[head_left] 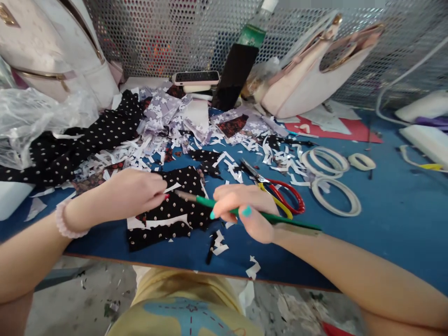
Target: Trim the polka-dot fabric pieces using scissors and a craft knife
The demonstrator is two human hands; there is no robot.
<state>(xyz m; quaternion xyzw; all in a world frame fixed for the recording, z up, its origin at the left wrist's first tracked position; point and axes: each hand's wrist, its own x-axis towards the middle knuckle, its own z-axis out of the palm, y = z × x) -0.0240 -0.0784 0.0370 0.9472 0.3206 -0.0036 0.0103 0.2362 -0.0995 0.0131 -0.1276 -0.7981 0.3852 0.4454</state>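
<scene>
My left hand (142,189) is closed, its fingertips low over black polka-dot fabric (180,210) near the table's front edge. A thin white strip (172,187) shows right at those fingertips; what they pinch is hidden. My right hand (245,205) grips a slim green-handled tool (206,202), whose greyish narrow tip points left, close to the left fingers. The tip is too blurred to name its kind. White torn strips lie across the fabric. Just beyond my right hand are scissors (287,196) with red handles, and a yellow handle lies beside them.
White and patterned scraps (140,154) spread over the blue table (395,224). Several tape rings (336,196) lie at right. Behind stand a phone (196,78), a tilted bottle (241,60), a pale handbag (304,79) and a white backpack (59,51). Clear plastic (38,121) is at left.
</scene>
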